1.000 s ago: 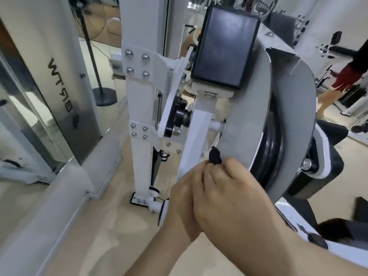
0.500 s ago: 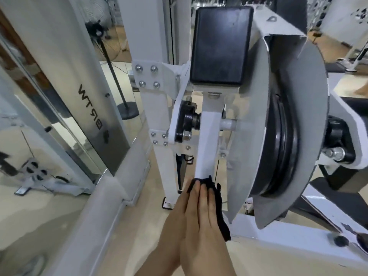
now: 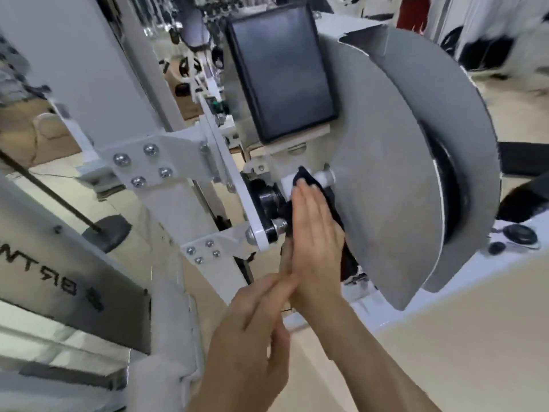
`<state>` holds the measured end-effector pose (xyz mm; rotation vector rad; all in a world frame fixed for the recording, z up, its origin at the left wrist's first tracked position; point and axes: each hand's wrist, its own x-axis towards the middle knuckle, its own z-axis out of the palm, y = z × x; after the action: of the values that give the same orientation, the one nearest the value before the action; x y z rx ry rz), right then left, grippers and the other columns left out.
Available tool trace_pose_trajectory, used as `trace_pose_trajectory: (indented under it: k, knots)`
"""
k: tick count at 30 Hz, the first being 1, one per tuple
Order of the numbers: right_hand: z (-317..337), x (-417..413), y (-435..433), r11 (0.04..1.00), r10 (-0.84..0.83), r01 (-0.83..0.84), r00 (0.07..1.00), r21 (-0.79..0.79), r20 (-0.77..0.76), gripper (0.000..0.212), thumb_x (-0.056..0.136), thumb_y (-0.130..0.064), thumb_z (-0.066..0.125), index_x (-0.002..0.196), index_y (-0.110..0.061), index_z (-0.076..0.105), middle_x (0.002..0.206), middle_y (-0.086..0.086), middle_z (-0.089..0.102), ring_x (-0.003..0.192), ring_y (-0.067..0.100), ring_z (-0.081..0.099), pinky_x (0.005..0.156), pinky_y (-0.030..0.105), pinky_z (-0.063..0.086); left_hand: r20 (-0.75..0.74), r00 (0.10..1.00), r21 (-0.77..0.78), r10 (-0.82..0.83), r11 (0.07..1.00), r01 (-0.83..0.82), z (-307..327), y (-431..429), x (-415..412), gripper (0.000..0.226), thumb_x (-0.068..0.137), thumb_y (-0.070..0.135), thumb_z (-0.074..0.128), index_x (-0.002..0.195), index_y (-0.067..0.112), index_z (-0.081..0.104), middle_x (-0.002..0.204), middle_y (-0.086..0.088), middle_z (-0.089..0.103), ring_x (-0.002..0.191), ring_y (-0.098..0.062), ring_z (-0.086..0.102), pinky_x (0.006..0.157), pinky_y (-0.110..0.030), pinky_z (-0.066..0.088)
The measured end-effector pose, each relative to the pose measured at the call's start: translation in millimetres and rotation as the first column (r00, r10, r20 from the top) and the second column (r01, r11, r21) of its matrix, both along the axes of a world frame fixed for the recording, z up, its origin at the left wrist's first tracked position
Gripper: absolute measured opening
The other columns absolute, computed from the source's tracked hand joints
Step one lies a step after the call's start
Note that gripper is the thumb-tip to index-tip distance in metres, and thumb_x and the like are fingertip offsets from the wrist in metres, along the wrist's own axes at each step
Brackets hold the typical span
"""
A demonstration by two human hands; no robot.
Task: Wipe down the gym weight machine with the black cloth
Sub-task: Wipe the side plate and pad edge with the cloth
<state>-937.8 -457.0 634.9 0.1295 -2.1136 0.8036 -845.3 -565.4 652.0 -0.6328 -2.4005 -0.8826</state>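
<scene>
My right hand (image 3: 315,233), fingers flat, has slid the black cloth (image 3: 306,178) up the weight machine's white arm (image 3: 286,168) to its axle; my left hand (image 3: 252,331) now hangs loosely curled, empty. Beige gym floor (image 3: 445,352) below.

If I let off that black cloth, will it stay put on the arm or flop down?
Likely flop: the cloth looks thin and limp, bunched under the right hand, whose flat fingers alone press it to the white arm. Probably light, and apt to slide on smooth paint.
</scene>
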Motion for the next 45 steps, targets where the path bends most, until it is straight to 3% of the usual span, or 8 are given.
trace_pose_trajectory:
  k: [11, 18, 29, 34, 37, 39, 42, 45]
  knots:
    - [-103, 89, 4, 0.972, -0.011, 0.083, 0.951, -0.221, 0.310, 0.048, 0.093, -0.014, 0.043, 0.139, -0.013, 0.031, 0.140, 0.012, 0.039, 0.127, 0.039, 0.045, 0.101, 0.059, 0.038, -0.296, 0.955, -0.527, -0.024, 0.838, -0.143, 37, -11, -72, 0.040, 0.080, -0.001, 0.063, 0.119, 0.009, 0.068, 0.130, -0.019, 0.058, 0.132, -0.034, 0.043, 0.115, -0.050, 0.024]
    - [-6, 0, -13, 0.971, -0.069, 0.081, 0.996, -0.225, 0.061, 0.046, 0.095, -0.009, 0.045, 0.140, 0.003, 0.042, 0.145, 0.018, 0.045, 0.137, 0.029, 0.039, 0.113, 0.042, 0.033, -0.324, 0.945, -0.457, -0.049, 0.882, -0.111, 46, -4, -72, 0.041, 0.099, 0.012, 0.032, 0.104, 0.001, 0.071, 0.113, -0.020, 0.065, 0.116, -0.037, 0.055, 0.105, -0.047, 0.040]
    - [-127, 110, 75, 0.992, -0.123, 0.104, 0.875, 0.066, 0.469, 0.043, 0.094, -0.022, 0.035, 0.135, -0.020, 0.048, 0.141, -0.005, 0.048, 0.132, 0.016, 0.042, 0.110, 0.049, 0.031, 0.064, 0.962, -0.616, -0.266, 0.748, 0.248, -35, 38, -21, 0.021, 0.068, 0.005, 0.066, 0.087, 0.013, 0.070, 0.108, -0.004, 0.065, 0.098, -0.024, 0.059, 0.067, -0.030, 0.048]
    - [-108, 91, 134, 0.932, -0.337, 0.360, 0.808, 0.048, 0.484, 0.031, 0.089, -0.018, 0.038, 0.114, -0.018, 0.057, 0.125, -0.005, 0.055, 0.129, 0.025, 0.043, 0.098, 0.044, 0.034, 0.066, 0.949, -0.655, -0.309, 0.704, 0.274, -53, 42, -11, 0.037, 0.067, 0.005, 0.053, 0.100, 0.012, 0.069, 0.115, -0.007, 0.064, 0.110, -0.024, 0.049, 0.091, -0.036, 0.049]
    - [-109, 95, 74, 0.978, -0.150, 0.202, 0.858, -0.055, 0.491, 0.032, 0.089, -0.018, 0.047, 0.118, -0.015, 0.059, 0.125, -0.002, 0.058, 0.132, 0.021, 0.042, 0.112, 0.046, 0.023, 0.147, 0.942, -0.598, -0.301, 0.732, 0.327, -53, 49, -8, 0.053, 0.066, 0.009, 0.057, 0.118, 0.011, 0.063, 0.121, -0.005, 0.062, 0.112, -0.021, 0.053, 0.095, -0.030, 0.047]
    - [-112, 113, 63, 0.995, -0.002, 0.054, 0.851, -0.085, 0.525, 0.039, 0.092, -0.024, 0.047, 0.131, -0.019, 0.053, 0.137, -0.007, 0.052, 0.141, 0.010, 0.031, 0.118, 0.037, 0.011, 0.243, 0.932, -0.584, -0.268, 0.727, 0.361, -55, 55, -4, 0.072, 0.055, 0.009, 0.074, 0.125, 0.014, 0.058, 0.126, -0.002, 0.060, 0.110, -0.016, 0.055, 0.070, -0.025, 0.056]
    - [-105, 108, 130, 0.969, 0.086, -0.200, 0.821, 0.143, 0.564, 0.044, 0.095, -0.032, 0.041, 0.137, -0.019, 0.049, 0.141, -0.008, 0.050, 0.139, 0.008, 0.034, 0.117, 0.032, 0.018, 0.287, 0.913, -0.570, -0.291, 0.714, 0.407, -69, 66, -3, 0.081, 0.055, 0.004, 0.078, 0.130, 0.012, 0.047, 0.134, -0.006, 0.053, 0.115, -0.020, 0.050, 0.054, -0.030, 0.057]
    - [-100, 77, 218, 0.980, -0.138, 0.022, 0.790, 0.198, 0.597, 0.045, 0.096, -0.036, 0.033, 0.137, -0.020, 0.047, 0.140, -0.005, 0.051, 0.137, 0.014, 0.038, 0.113, 0.043, 0.029, 0.288, 0.912, -0.559, -0.293, 0.722, 0.408, -81, 84, -7, 0.080, 0.056, 0.003, 0.079, 0.128, 0.011, 0.047, 0.134, -0.011, 0.055, 0.121, -0.024, 0.044, 0.069, -0.035, 0.058]
